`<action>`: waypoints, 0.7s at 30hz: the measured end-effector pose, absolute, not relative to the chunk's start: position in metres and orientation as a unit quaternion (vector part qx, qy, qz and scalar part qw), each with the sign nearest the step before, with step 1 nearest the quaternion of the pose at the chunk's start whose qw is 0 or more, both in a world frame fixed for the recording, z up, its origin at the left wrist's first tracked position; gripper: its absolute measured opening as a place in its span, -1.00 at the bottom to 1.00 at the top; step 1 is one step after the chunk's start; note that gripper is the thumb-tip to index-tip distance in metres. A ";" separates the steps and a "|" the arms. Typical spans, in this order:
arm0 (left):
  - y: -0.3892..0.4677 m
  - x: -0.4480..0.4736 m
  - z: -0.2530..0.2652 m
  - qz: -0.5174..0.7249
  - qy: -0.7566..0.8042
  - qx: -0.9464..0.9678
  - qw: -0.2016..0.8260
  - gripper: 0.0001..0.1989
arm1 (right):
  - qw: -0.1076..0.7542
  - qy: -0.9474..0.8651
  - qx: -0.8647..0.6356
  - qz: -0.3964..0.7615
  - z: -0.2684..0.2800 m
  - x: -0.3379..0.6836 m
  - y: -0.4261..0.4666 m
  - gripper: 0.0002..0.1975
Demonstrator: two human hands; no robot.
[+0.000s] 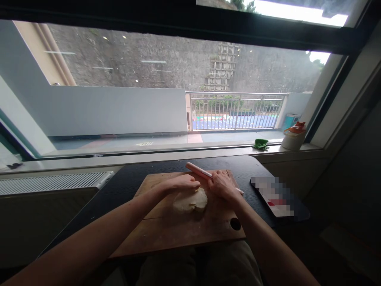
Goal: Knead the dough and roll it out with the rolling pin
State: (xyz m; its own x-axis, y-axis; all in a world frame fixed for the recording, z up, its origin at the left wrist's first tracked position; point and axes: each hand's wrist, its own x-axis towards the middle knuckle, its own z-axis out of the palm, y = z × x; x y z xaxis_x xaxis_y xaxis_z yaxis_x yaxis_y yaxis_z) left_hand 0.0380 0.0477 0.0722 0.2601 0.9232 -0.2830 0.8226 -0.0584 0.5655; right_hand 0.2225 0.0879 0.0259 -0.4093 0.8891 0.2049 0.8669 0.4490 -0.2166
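Observation:
A flattened, pale lump of dough [189,201] with an uneven, cracked edge lies on a wooden cutting board [166,230]. My left hand [185,182] is closed, its curled fingertips pinching at the dough's far edge. Over a pink rolling pin [198,171] rests my right hand [222,183], with its fingers bent around it. The pin slants across the far right part of the board, and its thin pale end shows past my wrist. My right palm is hidden.
The board sits on a dark table [119,194] below a window. A blurred-out flat item [275,198] lies on the table's right. On the sill stand a white bottle with an orange top [293,137] and a green item [260,144]. A radiator [53,182] is at left.

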 end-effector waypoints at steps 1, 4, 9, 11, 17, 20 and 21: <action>0.051 0.037 0.071 0.067 0.599 0.727 0.329 -0.74 | 0.146 -0.838 -0.524 0.040 0.027 0.223 0.087 -0.53; 0.062 0.034 0.068 0.016 0.587 0.738 0.333 -0.70 | 0.142 -0.837 -0.526 0.053 0.028 0.223 0.085 -0.55; 0.061 0.035 0.078 -0.027 0.558 0.757 0.339 -0.77 | 0.138 -0.836 -0.529 0.052 0.028 0.222 0.085 -0.56; 0.054 0.035 0.083 -0.006 0.531 0.773 0.346 -0.80 | 0.131 -0.834 -0.533 0.049 0.028 0.222 0.085 -0.56; 0.044 0.034 0.085 -0.053 0.654 0.724 0.213 -0.62 | 0.148 -0.841 -0.520 0.039 0.029 0.222 0.084 -0.56; 0.046 0.039 0.080 -0.056 0.693 0.693 0.192 -0.62 | 0.151 -0.837 -0.525 0.038 0.028 0.222 0.083 -0.57; 0.046 0.042 0.078 -0.052 0.700 0.686 0.190 -0.62 | 0.150 -0.835 -0.528 0.038 0.027 0.222 0.084 -0.57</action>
